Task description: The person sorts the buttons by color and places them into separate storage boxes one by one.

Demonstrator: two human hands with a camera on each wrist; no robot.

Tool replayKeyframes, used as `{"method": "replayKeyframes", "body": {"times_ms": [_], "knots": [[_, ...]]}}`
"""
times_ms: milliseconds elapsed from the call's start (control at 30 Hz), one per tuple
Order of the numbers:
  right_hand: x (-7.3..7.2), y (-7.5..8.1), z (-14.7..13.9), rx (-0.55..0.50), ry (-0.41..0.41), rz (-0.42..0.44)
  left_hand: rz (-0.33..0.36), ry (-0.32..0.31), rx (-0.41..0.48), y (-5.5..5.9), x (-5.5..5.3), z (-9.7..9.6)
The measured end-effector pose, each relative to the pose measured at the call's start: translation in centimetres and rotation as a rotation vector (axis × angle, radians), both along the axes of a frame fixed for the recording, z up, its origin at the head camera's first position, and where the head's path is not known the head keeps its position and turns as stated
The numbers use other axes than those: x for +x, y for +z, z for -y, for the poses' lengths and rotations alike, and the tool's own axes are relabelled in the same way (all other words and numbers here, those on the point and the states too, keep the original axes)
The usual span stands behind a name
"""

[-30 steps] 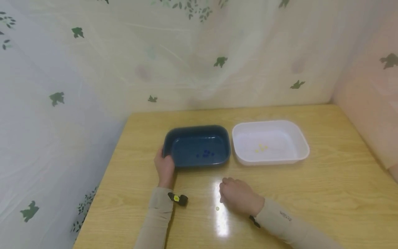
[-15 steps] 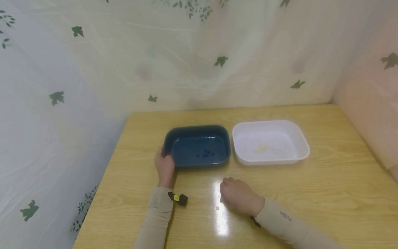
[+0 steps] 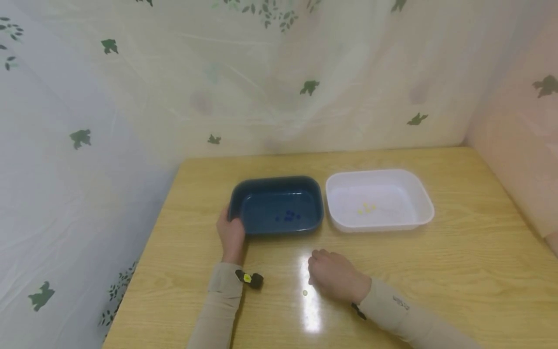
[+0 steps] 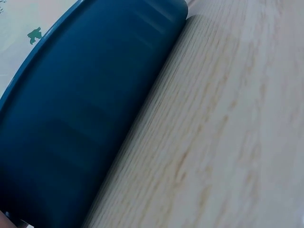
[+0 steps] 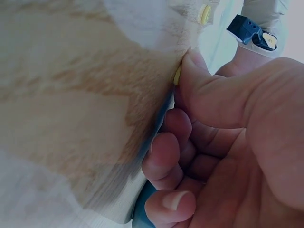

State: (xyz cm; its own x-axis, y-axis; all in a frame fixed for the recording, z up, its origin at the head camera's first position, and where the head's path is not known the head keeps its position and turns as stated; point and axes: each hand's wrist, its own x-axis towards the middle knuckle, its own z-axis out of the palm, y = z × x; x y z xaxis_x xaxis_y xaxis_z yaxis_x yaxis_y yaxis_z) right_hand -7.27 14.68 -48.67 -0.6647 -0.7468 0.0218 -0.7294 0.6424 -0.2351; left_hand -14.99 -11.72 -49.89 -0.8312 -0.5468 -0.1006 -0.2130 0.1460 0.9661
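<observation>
My left hand [image 3: 231, 235] grips the near left corner of a dark blue plastic tub [image 3: 279, 230], thumb over the rim, its other fingers hidden by the wall. The tub's outer side [image 4: 85, 95] fills much of the left wrist view. My right hand [image 3: 335, 274] rests low at the table in front of the tubs. In the right wrist view its thumb [image 5: 194, 71] presses at a small yellow button-like disc [image 5: 177, 76] at the table surface, other fingers curled. Another such disc [image 3: 304, 293] lies on the wood near that hand.
Several small blue pieces [image 3: 288, 216] lie in the blue tub. To its right, a white tub [image 3: 379, 227] holds several yellow pieces [image 3: 367, 208]. Both stand on a wooden table [image 3: 471, 271], bordered by a pale patterned sheet [image 3: 261, 111] at the back and sides.
</observation>
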Motion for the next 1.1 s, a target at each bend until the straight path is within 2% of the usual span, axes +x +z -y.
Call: {"method": "replayKeyframes", "body": {"times_ms": [233, 600, 767, 1100], "knots": [[0.1, -0.1, 0.0, -0.026, 0.008, -0.011, -0.016, 0.001, -0.007, 0.0, 0.0, 0.0], [0.2, -0.2, 0.1, -0.017, -0.037, -0.06, -0.021, 0.017, -0.006, -0.1, 0.0, -0.1], [0.5, 0.2, 0.2, -0.034, -0.028, -0.103, -0.021, 0.023, -0.012, -0.2, 0.0, -0.2], [0.6, 0.9, 0.4, -0.005, -0.001, -0.139, -0.03, 0.028, 0.002, -0.2, 0.0, -0.1]]}}
